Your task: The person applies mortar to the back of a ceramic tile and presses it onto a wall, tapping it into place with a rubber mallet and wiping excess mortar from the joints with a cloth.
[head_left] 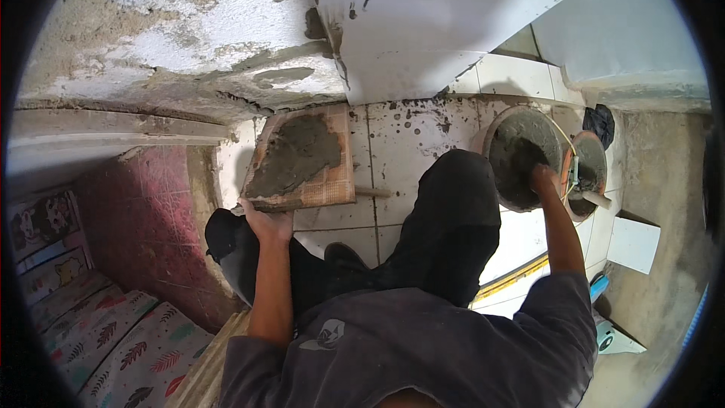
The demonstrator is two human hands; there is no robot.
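My left hand grips the near edge of a square tile, tilted up by my left knee. Its orange-brown, grid-patterned face is turned up, and wet grey mortar covers much of it. A wooden stick pokes out beside the tile's right edge. On the right, my right hand reaches inside the rim of a round bucket of grey mortar. Its fingers look closed, but shadow and the hand itself hide what they hold. A dark hollow shows in the mortar by the fingers.
A smaller orange bucket with a wooden handle stands beside the mortar bucket. A black bag lies behind it. White floor tiles are splashed with mortar. A white panel rises ahead, a loose white tile lies right.
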